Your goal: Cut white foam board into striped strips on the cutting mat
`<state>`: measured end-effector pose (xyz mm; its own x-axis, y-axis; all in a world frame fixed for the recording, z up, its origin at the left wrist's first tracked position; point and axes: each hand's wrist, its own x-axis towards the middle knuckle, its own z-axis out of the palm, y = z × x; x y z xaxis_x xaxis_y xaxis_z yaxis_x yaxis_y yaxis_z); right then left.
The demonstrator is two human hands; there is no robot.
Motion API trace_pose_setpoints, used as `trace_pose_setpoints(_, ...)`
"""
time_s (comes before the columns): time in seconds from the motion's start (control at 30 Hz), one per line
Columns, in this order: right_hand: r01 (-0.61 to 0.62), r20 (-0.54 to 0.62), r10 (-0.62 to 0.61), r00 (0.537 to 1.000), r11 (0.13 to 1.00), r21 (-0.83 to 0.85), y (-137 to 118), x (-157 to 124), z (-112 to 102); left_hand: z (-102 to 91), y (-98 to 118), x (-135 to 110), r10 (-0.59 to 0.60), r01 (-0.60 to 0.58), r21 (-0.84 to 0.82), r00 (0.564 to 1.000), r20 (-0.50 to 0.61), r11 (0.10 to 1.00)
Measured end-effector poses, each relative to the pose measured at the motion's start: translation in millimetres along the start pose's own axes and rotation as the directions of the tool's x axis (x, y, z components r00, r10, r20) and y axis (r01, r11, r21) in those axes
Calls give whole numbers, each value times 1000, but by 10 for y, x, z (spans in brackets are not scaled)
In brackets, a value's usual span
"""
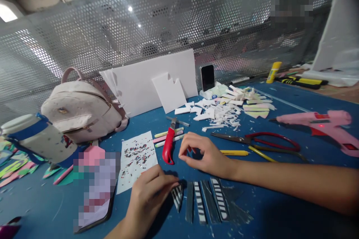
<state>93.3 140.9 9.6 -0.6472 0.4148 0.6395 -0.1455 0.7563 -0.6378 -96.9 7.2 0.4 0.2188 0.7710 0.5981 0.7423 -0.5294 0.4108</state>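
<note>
My left hand (150,194) is closed, its thumb and fingertips on one end of a small pointed piece with black and white stripes (177,197). To the right of that piece lie plain black strips (189,201) and striped black-and-white strips (200,202), side by side on the table. My right hand (204,153) hovers above them with curled fingers, thumb and fingertips meeting in a pinch; anything between them is too small or hidden to make out. Just left of it lies a red-handled cutter knife (168,143). Dark, jagged scraps (237,209) lie beyond the last strip.
Scissors (249,138), a yellow pencil (234,152) and a pink glue gun (319,122) lie right. White scraps (218,112) are heaped behind. At left are a paper with dark bits (126,173), a phone (101,194), a tumbler (36,140) and a backpack (81,108).
</note>
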Motion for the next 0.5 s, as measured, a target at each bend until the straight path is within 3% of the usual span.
trace_pose_setpoints(0.17,-100,-23,99,995,995,-6,53,-6,2,8,26,-13,164,-163,33,986,-10,986)
trace_pose_setpoints(0.3,-95,-40,94,995,995,-8,46,3,10,5,32,4,325,-321,-55,940,101,946)
trace_pose_setpoints(0.4,-122,-49,122,991,992,-9,34,3,9,10,21,10,383,-368,-120,914,137,922)
trace_pose_setpoints(0.5,-157,-58,157,986,988,2,32,4,7,15,29,24,386,-367,-155,914,125,917)
